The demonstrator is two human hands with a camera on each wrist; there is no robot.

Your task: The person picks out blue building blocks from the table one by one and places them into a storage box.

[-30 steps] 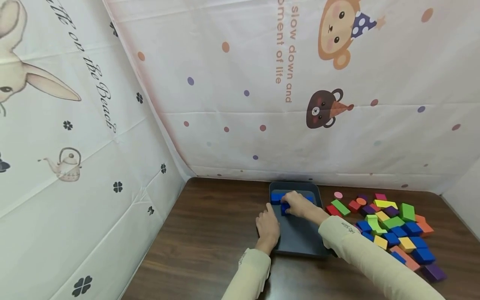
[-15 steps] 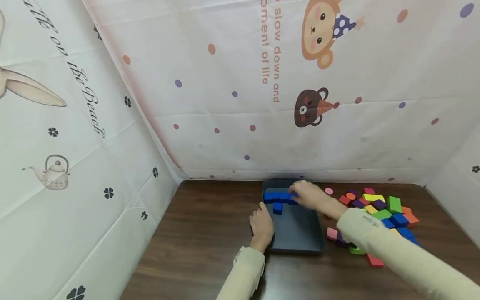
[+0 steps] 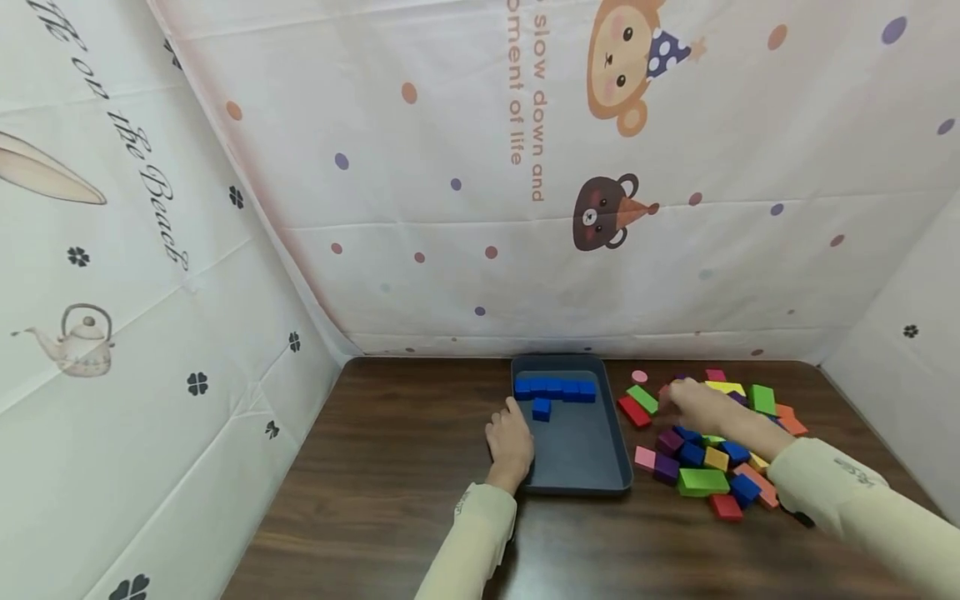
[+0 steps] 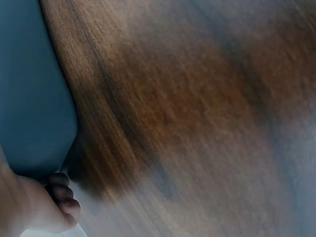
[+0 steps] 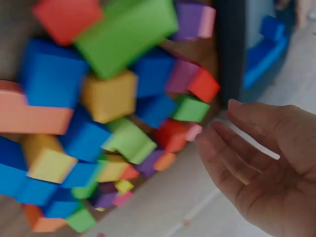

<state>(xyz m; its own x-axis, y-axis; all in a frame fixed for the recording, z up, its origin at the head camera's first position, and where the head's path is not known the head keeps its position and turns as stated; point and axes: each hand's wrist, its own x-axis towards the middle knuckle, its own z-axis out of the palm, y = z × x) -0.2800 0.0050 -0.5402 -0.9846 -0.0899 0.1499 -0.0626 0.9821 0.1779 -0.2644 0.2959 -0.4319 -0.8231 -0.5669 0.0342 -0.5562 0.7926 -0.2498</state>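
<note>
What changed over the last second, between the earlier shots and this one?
The right hand has left the tray, moved right and is now over the loose blocks, holding nothing. The lone blue block, earlier at its fingers, now stands free. The blue row stayed at the tray's far end, and the left hand stayed at its left rim.

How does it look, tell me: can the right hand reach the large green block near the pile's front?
Likely yes: the right hand looks empty, and nothing lies on the large green block.
</note>
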